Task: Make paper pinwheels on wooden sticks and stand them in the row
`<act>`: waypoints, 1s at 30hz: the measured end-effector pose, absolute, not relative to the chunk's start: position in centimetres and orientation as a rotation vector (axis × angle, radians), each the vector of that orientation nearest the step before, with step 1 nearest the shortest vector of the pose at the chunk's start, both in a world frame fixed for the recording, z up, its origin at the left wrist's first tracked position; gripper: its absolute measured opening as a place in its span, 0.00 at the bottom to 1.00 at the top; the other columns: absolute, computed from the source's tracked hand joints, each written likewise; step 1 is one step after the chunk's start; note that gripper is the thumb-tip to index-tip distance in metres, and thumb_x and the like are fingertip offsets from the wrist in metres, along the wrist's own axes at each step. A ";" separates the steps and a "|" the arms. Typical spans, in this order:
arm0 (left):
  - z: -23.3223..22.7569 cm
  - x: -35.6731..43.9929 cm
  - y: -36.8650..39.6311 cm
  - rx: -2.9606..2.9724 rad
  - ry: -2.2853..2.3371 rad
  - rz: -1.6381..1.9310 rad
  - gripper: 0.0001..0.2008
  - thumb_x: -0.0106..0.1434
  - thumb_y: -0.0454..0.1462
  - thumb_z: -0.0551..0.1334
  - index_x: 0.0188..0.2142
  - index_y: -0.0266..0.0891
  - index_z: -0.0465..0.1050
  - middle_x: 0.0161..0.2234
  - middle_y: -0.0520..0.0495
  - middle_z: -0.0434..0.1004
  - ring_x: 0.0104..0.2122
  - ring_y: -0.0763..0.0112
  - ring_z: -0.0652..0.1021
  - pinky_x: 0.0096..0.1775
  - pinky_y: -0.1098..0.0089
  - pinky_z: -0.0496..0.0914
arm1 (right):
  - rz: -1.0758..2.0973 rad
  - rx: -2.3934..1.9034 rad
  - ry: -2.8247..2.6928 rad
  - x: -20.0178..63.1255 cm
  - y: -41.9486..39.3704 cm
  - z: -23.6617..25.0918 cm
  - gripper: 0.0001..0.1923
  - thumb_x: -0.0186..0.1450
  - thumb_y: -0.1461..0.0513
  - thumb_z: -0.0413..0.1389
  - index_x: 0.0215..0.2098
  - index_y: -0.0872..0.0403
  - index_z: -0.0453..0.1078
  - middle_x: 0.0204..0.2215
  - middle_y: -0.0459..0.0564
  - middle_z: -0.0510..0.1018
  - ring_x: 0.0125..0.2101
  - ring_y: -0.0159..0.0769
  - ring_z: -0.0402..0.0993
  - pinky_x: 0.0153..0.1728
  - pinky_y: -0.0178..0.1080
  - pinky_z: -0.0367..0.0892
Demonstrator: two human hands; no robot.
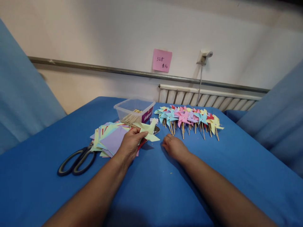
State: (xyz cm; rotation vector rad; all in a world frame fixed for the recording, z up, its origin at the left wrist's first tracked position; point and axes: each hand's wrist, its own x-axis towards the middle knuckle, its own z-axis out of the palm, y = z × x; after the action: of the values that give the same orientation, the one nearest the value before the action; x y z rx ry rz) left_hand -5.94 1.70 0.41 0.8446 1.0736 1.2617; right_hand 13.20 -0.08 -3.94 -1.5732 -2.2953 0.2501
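Between the thumb and fingers of my left hand (134, 138) is a pale yellow-green paper pinwheel (149, 130) with its blades folded. No stick shows on it. My right hand (174, 147) rests low over the blue cloth with its fingers curled closed; whatever they hold, if anything, is hidden. Beneath and left of my left hand lies a pile of coloured paper squares (113, 138). Just behind the pinwheel, a small dish of pins (156, 129) is partly covered. Beyond my right hand lie several finished pinwheels on sticks (183, 116).
Scissors with dark handles (77, 160) lie left of the paper. A clear plastic box (134, 108) with wooden sticks stands at the back, and a small white box (154, 121) sits beside it. Blue cloth (151, 195) covers the table; a radiator (208, 98) lines the wall behind.
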 end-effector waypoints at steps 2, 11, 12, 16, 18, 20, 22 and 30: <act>0.3 -5.9 1.7 0.864 1.069 1.253 0.15 0.40 0.34 0.71 0.26 0.36 0.68 0.21 0.53 0.72 0.22 0.70 0.76 0.28 0.70 0.71 | 0.314 -1.510 -2.290 14.0 -0.1 -3.9 0.06 0.65 0.64 0.52 0.33 0.56 0.70 0.34 0.51 0.74 0.37 0.35 0.71 0.40 0.34 0.63; 0.2 -5.7 1.7 0.891 1.102 1.226 0.15 0.40 0.36 0.72 0.25 0.36 0.66 0.21 0.52 0.73 0.21 0.73 0.74 0.27 0.72 0.68 | 0.547 -1.337 -2.250 16.0 -0.2 -3.4 0.06 0.58 0.71 0.55 0.29 0.55 0.70 0.28 0.46 0.74 0.28 0.29 0.68 0.30 0.31 0.61; 0.2 -5.7 1.7 0.891 1.100 1.228 0.16 0.40 0.36 0.72 0.24 0.36 0.66 0.21 0.52 0.73 0.21 0.73 0.74 0.27 0.72 0.68 | 0.583 -1.349 -2.215 16.2 -0.1 -3.6 0.06 0.58 0.71 0.55 0.30 0.55 0.70 0.27 0.45 0.74 0.26 0.28 0.68 0.29 0.31 0.61; 0.1 -5.6 1.8 0.903 1.093 1.228 0.16 0.40 0.36 0.72 0.25 0.36 0.67 0.22 0.52 0.73 0.21 0.73 0.74 0.26 0.72 0.68 | 0.666 -1.367 -2.125 16.5 0.3 -4.2 0.06 0.59 0.68 0.57 0.35 0.54 0.71 0.26 0.43 0.75 0.26 0.29 0.69 0.28 0.30 0.61; 0.1 -5.7 1.8 0.912 1.092 1.224 0.15 0.40 0.36 0.72 0.25 0.36 0.67 0.22 0.51 0.74 0.21 0.73 0.74 0.26 0.73 0.67 | 0.608 -1.370 -2.171 16.2 0.2 -4.0 0.07 0.60 0.68 0.56 0.36 0.54 0.72 0.29 0.44 0.76 0.28 0.29 0.71 0.30 0.31 0.62; 0.1 -5.7 1.8 0.917 1.082 1.214 0.15 0.41 0.36 0.72 0.26 0.35 0.69 0.23 0.50 0.74 0.21 0.72 0.74 0.25 0.73 0.67 | 0.492 -1.386 -2.265 15.6 0.0 -3.4 0.08 0.61 0.68 0.55 0.37 0.54 0.73 0.32 0.47 0.77 0.32 0.30 0.72 0.33 0.32 0.62; 0.1 -5.6 1.7 0.914 1.079 1.204 0.15 0.41 0.36 0.72 0.27 0.35 0.70 0.23 0.50 0.75 0.22 0.72 0.74 0.25 0.73 0.67 | 0.347 -1.430 -2.367 15.0 -0.4 -2.7 0.08 0.62 0.67 0.52 0.37 0.53 0.73 0.35 0.49 0.78 0.35 0.33 0.73 0.35 0.33 0.62; 0.3 -5.5 1.4 0.927 1.144 1.193 0.13 0.41 0.36 0.71 0.25 0.35 0.70 0.22 0.50 0.74 0.20 0.74 0.72 0.24 0.74 0.65 | -0.068 -1.584 -2.616 13.7 -1.1 -1.7 0.15 0.68 0.63 0.44 0.36 0.55 0.73 0.34 0.54 0.78 0.32 0.38 0.74 0.33 0.37 0.63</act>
State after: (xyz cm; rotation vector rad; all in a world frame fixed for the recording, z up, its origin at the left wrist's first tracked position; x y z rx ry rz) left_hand -5.47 1.38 0.34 0.9274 1.1444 1.1926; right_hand 13.75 -1.08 -1.75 -1.5845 -2.6158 -0.0680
